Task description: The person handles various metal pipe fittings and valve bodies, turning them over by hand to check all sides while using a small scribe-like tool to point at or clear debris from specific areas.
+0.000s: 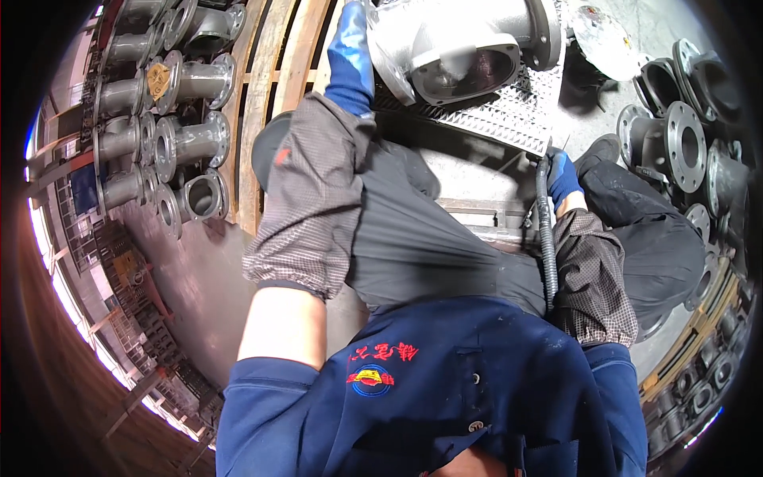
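A grey cast-metal valve body point(465, 60) with round end flanges and a square-rimmed opening lies on a perforated metal bench top point(517, 119). My left hand point(350, 52), in a blue glove, reaches up along its left flange and rests against it; the top edge of the picture cuts off the fingers. By the bench's near right corner, my right hand point(564, 176), also gloved in blue, is closed at the upper end of a black corrugated hose point(547, 238). Whatever sits on that end is mostly hidden behind the glove.
Flanged castings point(195, 143) stand in rows at the left, beside a wooden pallet point(278, 60). More castings point(683, 147) crowd the right side, with a pale round disc point(602, 40) near the bench. My legs point(429, 230) straddle the space below the bench.
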`<action>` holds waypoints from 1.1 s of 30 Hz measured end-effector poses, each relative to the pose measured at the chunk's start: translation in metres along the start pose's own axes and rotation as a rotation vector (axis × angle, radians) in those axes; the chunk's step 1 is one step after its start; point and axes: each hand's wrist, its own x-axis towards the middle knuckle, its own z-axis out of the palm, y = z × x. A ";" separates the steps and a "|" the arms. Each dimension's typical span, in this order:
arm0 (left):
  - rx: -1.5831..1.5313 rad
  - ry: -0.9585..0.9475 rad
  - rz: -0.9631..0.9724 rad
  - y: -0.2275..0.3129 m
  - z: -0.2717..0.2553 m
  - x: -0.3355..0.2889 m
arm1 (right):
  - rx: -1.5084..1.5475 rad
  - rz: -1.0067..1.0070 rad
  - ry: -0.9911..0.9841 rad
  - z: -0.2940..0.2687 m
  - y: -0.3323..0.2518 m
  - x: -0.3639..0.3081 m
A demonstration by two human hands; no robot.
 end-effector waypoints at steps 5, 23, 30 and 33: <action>-0.183 0.020 0.099 0.018 0.042 -0.074 | 0.032 0.131 0.143 -0.008 -0.044 -0.015; 0.511 -0.080 0.360 -0.030 0.027 -0.076 | -0.151 -0.715 0.479 -0.043 -0.181 0.057; -0.012 -0.126 -0.052 0.015 0.026 -0.067 | -0.384 -0.738 0.332 -0.038 -0.197 0.027; -0.009 -0.178 -0.323 0.090 0.047 -0.064 | -0.421 -0.680 0.176 -0.051 -0.232 0.003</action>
